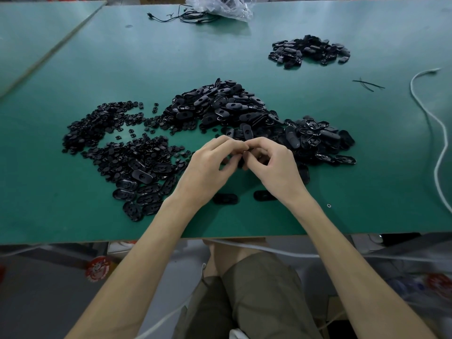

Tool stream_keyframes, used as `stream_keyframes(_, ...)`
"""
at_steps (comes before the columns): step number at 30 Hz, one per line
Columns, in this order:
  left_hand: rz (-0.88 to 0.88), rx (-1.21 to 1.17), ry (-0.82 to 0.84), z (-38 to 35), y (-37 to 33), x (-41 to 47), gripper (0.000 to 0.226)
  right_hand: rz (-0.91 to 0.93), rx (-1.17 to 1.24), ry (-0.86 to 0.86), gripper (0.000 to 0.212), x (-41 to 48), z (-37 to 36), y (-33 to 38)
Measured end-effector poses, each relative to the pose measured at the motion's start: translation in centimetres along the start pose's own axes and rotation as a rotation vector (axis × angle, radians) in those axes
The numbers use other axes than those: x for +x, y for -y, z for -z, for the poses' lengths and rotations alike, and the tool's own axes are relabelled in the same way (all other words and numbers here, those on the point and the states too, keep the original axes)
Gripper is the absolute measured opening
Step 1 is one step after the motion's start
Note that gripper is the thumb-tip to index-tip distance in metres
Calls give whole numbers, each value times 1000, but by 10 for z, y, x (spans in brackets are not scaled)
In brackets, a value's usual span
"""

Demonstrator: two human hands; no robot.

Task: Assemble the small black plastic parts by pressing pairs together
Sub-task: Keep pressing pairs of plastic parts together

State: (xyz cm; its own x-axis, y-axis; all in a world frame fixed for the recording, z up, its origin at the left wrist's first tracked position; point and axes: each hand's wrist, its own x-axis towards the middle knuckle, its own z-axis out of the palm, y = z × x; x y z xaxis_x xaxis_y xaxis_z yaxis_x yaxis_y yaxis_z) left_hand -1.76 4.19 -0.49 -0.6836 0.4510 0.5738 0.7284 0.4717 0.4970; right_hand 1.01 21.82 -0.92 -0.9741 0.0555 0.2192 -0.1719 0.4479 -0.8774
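Both hands meet over the middle of the green table [73, 204], fingers curled and fingertips together. The left hand [210, 167] and right hand [276, 167] pinch one small black part [245, 150] between them; it is mostly hidden by the fingers, so its shape cannot be told. Left of the hands lies a spread of small round parts [110, 138], with some oval shells mixed in at its near edge. Just beyond the hands sits a heap of oval shells [220, 106], running on to the right. A separate far pile [310, 51] lies well apart at the far right. Two single ovals [225, 198] lie on the table under the wrists. A white cable [430, 123] snakes along the right edge, and black cables [186, 17] and a clear bag [225, 6] lie at the far end.
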Motion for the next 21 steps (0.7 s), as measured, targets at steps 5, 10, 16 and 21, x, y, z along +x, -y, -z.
stream_keyframes(5,89,-80,-1,2,6,2,26,18,-29,15,18,0,-1,1)
stream_keyframes(10,152,-105,-48,4,8,4,27,43,-39,5,24,0,-3,2)
stream_keyframes(16,274,-102,-115,5,10,3,27,21,-40,-22,15,1,-5,-2)
stream_keyframes(21,345,-185,-118,6,11,4,23,6,9,-62,11,2,-4,-3)
